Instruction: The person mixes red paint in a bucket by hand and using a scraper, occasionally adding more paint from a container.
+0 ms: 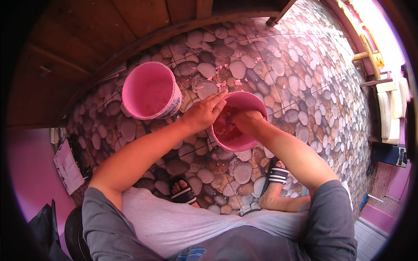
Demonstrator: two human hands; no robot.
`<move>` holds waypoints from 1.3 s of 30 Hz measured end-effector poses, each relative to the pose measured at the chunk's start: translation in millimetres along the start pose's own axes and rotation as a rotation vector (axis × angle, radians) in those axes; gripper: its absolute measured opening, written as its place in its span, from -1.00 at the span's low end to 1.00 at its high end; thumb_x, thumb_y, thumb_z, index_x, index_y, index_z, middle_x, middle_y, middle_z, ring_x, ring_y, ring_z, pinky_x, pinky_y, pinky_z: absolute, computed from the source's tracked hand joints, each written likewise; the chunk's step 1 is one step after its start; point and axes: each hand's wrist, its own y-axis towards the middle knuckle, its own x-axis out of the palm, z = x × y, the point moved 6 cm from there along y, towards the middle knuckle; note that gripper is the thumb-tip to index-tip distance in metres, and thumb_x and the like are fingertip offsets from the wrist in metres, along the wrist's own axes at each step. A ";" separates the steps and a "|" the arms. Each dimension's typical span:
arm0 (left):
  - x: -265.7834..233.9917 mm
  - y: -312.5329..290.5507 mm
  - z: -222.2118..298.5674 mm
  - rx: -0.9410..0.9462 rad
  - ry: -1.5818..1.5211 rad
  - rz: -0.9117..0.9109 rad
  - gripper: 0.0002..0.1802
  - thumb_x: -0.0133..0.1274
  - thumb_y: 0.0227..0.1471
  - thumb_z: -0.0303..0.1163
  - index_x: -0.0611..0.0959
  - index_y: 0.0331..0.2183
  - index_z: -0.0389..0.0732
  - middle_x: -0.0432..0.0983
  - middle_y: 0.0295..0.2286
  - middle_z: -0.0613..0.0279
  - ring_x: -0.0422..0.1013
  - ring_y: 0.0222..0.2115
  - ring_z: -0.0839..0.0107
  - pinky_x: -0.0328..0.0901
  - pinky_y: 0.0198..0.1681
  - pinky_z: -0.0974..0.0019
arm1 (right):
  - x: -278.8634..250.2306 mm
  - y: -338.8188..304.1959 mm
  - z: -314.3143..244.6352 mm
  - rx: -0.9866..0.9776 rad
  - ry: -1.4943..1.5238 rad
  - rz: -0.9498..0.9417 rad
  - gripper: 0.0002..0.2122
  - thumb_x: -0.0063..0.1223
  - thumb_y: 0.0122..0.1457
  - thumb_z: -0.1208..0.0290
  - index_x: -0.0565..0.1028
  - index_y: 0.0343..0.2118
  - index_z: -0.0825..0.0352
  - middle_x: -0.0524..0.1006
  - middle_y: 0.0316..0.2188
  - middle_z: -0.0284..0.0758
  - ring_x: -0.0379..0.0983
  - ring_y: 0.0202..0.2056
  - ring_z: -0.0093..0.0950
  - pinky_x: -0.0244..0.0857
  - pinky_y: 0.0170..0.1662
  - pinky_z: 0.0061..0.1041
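Observation:
A pink bucket (239, 146) stands on the floor in front of my feet, with reddish-looking liquid and pale bits in its bottom. My left hand (205, 112) lies against the left side of its rim, fingers stretched out and pointing away from me. Down inside this bucket is my right hand (249, 123), bent at the wrist; its fingers are hidden, so I cannot see what they touch. To the left stands a second pink bucket (148, 93), tilted in appearance, with a pinkish inside and a blue print on its outer wall.
Small pink flakes (221, 82) lie scattered beyond the buckets on the pebble-patterned floor (278, 102). Dark wooden furniture (100, 30) lines the far left. My feet in striped black sandals (278, 175) flank the near side. A pale panel (69, 167) leans at left.

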 end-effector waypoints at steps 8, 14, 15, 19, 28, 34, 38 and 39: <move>0.1 0.2 0.9 -0.011 -0.033 0.028 -0.51 -0.17 0.29 -0.21 0.39 0.15 -0.25 0.41 0.03 -0.08 0.36 0.05 0.03 0.27 0.10 0.17 | 13.0 9.0 -3.7 -0.094 -0.213 0.165 -0.78 0.01 0.08 0.47 0.64 -0.24 0.31 0.61 -0.20 -0.18 0.56 -0.13 -0.23 0.46 -0.14 -0.30; 2.9 -2.7 4.8 -0.070 0.025 0.085 -0.52 -0.20 0.28 -0.21 0.41 0.11 -0.30 0.45 -0.04 -0.15 0.40 -0.04 -0.03 0.33 0.00 0.12 | 11.3 15.1 1.0 -0.058 0.137 0.043 -0.80 -0.04 0.12 0.48 0.63 -0.29 0.34 0.60 -0.23 -0.11 0.55 -0.12 -0.20 0.45 -0.12 -0.26; 2.0 -3.2 5.8 -0.080 0.029 0.087 -0.52 -0.20 0.28 -0.21 0.42 0.10 -0.30 0.45 -0.05 -0.15 0.41 -0.06 -0.04 0.33 -0.02 0.11 | 14.3 13.2 -2.1 -0.075 0.098 0.056 -0.80 -0.05 0.12 0.49 0.63 -0.30 0.35 0.60 -0.23 -0.10 0.54 -0.12 -0.19 0.45 -0.11 -0.25; 2.3 -3.3 10.4 -0.064 0.028 0.126 -0.54 -0.21 0.28 -0.23 0.43 0.09 -0.29 0.46 -0.07 -0.15 0.42 -0.08 -0.05 0.34 -0.04 0.10 | 24.4 4.8 1.1 0.069 0.223 0.137 -0.80 -0.04 0.11 0.49 0.63 -0.31 0.34 0.60 -0.23 -0.11 0.55 -0.13 -0.21 0.45 -0.10 -0.27; -1.0 -2.2 9.6 -0.055 0.049 0.126 -0.55 -0.21 0.28 -0.24 0.44 0.08 -0.30 0.46 -0.07 -0.15 0.41 -0.07 -0.05 0.34 -0.03 0.09 | 11.6 10.6 -7.3 -0.112 -0.231 0.084 -0.75 -0.07 0.13 0.45 0.58 -0.16 0.28 0.63 -0.26 -0.22 0.58 -0.22 -0.21 0.46 -0.15 -0.30; 0.8 -0.9 10.4 -0.083 0.039 0.107 -0.54 -0.22 0.28 -0.23 0.43 0.08 -0.31 0.46 -0.07 -0.16 0.42 -0.07 -0.04 0.33 -0.03 0.09 | 59.2 34.2 -22.0 -0.329 -0.456 -0.124 -0.75 -0.09 0.17 0.42 0.61 -0.19 0.31 0.60 -0.17 -0.14 0.53 -0.07 -0.24 0.42 -0.06 -0.25; 0.1 -1.5 7.3 -0.068 0.040 0.115 -0.54 -0.22 0.28 -0.23 0.43 0.08 -0.31 0.46 -0.07 -0.16 0.42 -0.08 -0.05 0.33 -0.03 0.09 | 35.9 18.0 -7.4 0.058 0.264 0.158 -0.74 -0.11 0.19 0.42 0.62 -0.19 0.28 0.60 -0.16 -0.16 0.52 -0.05 -0.28 0.40 -0.03 -0.33; -0.6 -3.3 6.5 -0.056 0.037 0.127 -0.54 -0.22 0.28 -0.23 0.43 0.07 -0.31 0.47 -0.08 -0.17 0.42 -0.08 -0.06 0.33 -0.03 0.09 | 23.3 11.4 -11.8 0.026 0.152 0.176 -0.75 -0.09 0.17 0.43 0.63 -0.19 0.26 0.60 -0.16 -0.17 0.53 -0.06 -0.30 0.41 -0.03 -0.36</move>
